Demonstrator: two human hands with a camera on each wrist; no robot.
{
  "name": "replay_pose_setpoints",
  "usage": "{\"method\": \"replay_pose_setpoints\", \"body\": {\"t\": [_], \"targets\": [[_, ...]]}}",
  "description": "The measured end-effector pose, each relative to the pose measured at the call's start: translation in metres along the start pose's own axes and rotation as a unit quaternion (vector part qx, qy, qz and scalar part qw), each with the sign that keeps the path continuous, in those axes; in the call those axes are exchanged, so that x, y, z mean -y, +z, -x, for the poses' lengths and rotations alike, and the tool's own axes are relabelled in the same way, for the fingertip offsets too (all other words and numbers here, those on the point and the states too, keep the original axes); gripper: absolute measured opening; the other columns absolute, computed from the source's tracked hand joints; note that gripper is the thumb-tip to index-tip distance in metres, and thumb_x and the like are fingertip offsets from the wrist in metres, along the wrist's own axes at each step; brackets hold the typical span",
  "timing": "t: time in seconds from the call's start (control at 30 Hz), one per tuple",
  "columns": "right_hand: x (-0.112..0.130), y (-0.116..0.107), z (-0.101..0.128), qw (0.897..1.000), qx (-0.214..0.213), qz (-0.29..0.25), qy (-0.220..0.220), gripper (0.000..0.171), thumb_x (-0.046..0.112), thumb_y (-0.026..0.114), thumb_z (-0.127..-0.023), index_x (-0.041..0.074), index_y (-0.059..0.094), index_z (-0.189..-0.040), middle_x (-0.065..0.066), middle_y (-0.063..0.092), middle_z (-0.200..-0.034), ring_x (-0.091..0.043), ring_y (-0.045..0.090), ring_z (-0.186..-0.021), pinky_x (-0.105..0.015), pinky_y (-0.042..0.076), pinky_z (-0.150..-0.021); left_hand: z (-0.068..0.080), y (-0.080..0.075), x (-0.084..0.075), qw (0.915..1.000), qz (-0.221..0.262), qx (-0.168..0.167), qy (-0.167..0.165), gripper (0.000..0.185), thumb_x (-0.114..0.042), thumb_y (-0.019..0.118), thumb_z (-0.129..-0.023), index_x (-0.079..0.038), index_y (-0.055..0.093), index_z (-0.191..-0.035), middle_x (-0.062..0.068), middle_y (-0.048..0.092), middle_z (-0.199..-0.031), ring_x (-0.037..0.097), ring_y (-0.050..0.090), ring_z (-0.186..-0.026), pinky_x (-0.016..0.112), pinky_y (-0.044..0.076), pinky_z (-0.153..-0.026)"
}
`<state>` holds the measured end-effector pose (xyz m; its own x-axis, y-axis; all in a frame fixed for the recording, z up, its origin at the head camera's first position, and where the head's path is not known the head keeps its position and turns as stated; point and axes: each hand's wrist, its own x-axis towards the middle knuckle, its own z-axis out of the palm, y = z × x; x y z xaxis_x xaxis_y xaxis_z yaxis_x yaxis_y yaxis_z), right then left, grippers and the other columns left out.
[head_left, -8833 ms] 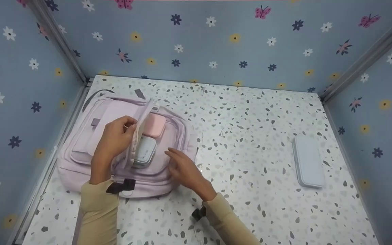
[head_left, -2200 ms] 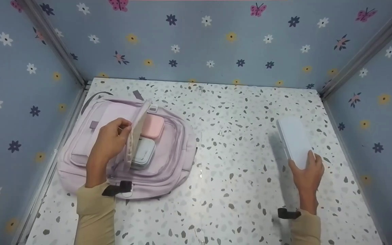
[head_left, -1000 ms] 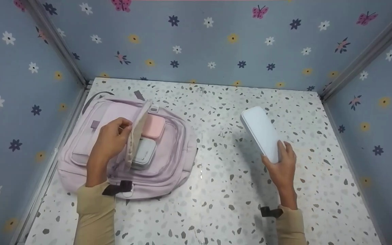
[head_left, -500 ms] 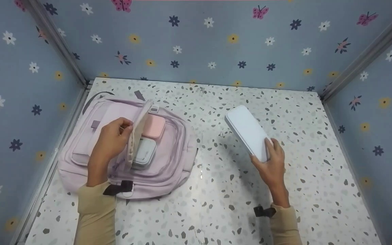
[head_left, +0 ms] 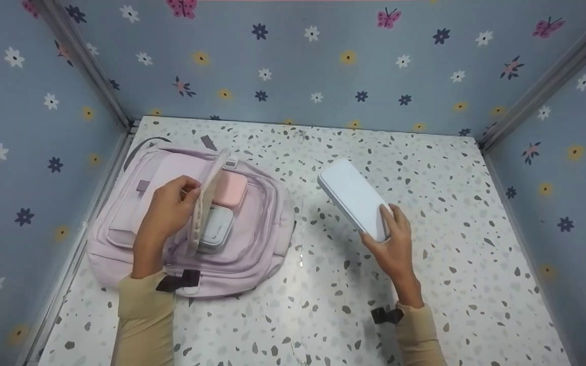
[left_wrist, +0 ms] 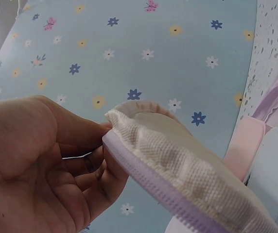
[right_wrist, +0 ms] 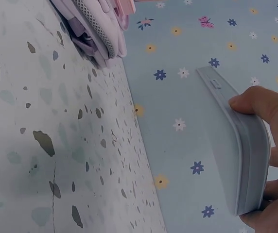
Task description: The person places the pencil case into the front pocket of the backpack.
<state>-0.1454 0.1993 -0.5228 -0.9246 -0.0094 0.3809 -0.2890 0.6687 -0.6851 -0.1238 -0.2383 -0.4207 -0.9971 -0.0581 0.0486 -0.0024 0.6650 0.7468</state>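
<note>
A light purple backpack (head_left: 252, 229) lies on the left of the table with one pocket unzipped. My left hand (head_left: 171, 206) pinches the zipped edge of the pocket flap (left_wrist: 168, 174) between thumb and fingers and keeps it raised. Inside the pocket sit a pink box (head_left: 232, 188) and a pale grey-blue box (head_left: 218, 226), partly hidden by the flap. To the right of the backpack, my right hand (head_left: 393, 246) grips the near end of a long pale blue hard case (head_left: 352, 195), held tilted above the table. A small latch (right_wrist: 217, 84) shows on the case's side.
The speckled white table (head_left: 333, 315) extends in front of the backpack and to the right. Flowered blue panels (head_left: 313, 66) enclose the back and both sides, joined by grey metal posts (head_left: 552, 81). A strap loop (head_left: 145, 142) lies behind the backpack.
My right hand left the backpack, picked up the pale blue case at the far right and has carried it left, turning its far end toward the backpack. The left hand still holds the flap.
</note>
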Motion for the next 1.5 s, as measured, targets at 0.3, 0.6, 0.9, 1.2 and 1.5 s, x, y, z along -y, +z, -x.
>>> {"method": "replay_pose_setpoints", "body": {"t": [0.3, 0.6, 0.9, 1.2, 1.5], "targets": [[0.014, 0.014, 0.001, 1.0, 0.026, -0.009, -0.015, 0.071, 0.021, 0.08, -0.072, 0.003, 0.052, -0.136, -0.017, 0.043, -0.142, -0.032, 0.039, -0.127, -0.051, 0.037, -0.1, 0.001, 0.0, 0.0, 1.0, -0.002, 0.0, 0.004, 0.023, -0.012, 0.047, -0.099, 0.003, 0.06, -0.112, 0.019, 0.063, -0.099, 0.028, 0.057, -0.086, 0.036, 0.043, -0.073], [0.027, 0.029, 0.002, 0.998, 0.046, -0.015, -0.035, 0.073, 0.02, 0.08, -0.071, 0.006, 0.051, -0.136, -0.017, 0.042, -0.142, -0.031, 0.038, -0.13, -0.051, 0.037, -0.103, 0.0, 0.001, 0.001, 1.0, 0.001, -0.003, 0.005, 0.022, -0.011, 0.048, -0.099, 0.003, 0.06, -0.11, 0.019, 0.063, -0.099, 0.028, 0.057, -0.086, 0.038, 0.043, -0.075], [0.042, 0.039, 0.004, 0.997, 0.071, -0.009, -0.041, 0.073, 0.024, 0.08, -0.071, 0.007, 0.052, -0.136, -0.015, 0.041, -0.144, -0.032, 0.036, -0.134, -0.05, 0.037, -0.105, 0.0, 0.002, 0.0, 1.0, -0.002, -0.002, -0.002, 0.022, -0.011, 0.047, -0.098, 0.003, 0.06, -0.11, 0.018, 0.063, -0.098, 0.027, 0.057, -0.085, 0.036, 0.043, -0.074], [0.049, 0.056, 0.003, 0.994, 0.089, -0.008, -0.065, 0.07, 0.026, 0.079, -0.072, 0.008, 0.053, -0.135, -0.016, 0.043, -0.143, -0.029, 0.04, -0.129, -0.047, 0.042, -0.097, 0.0, 0.003, 0.002, 1.0, 0.001, 0.004, -0.002, 0.025, -0.012, 0.047, -0.099, 0.004, 0.059, -0.113, 0.02, 0.063, -0.102, 0.03, 0.059, -0.09, 0.04, 0.044, -0.077], [0.064, 0.069, 0.005, 0.99, 0.113, -0.013, -0.081, 0.07, 0.027, 0.078, -0.071, 0.008, 0.055, -0.133, -0.015, 0.043, -0.143, -0.031, 0.038, -0.132, -0.048, 0.041, -0.099, 0.0, 0.003, 0.002, 1.0, 0.003, -0.006, 0.002, 0.023, -0.01, 0.048, -0.098, 0.004, 0.06, -0.111, 0.02, 0.064, -0.099, 0.03, 0.059, -0.089, 0.038, 0.044, -0.075]]}}
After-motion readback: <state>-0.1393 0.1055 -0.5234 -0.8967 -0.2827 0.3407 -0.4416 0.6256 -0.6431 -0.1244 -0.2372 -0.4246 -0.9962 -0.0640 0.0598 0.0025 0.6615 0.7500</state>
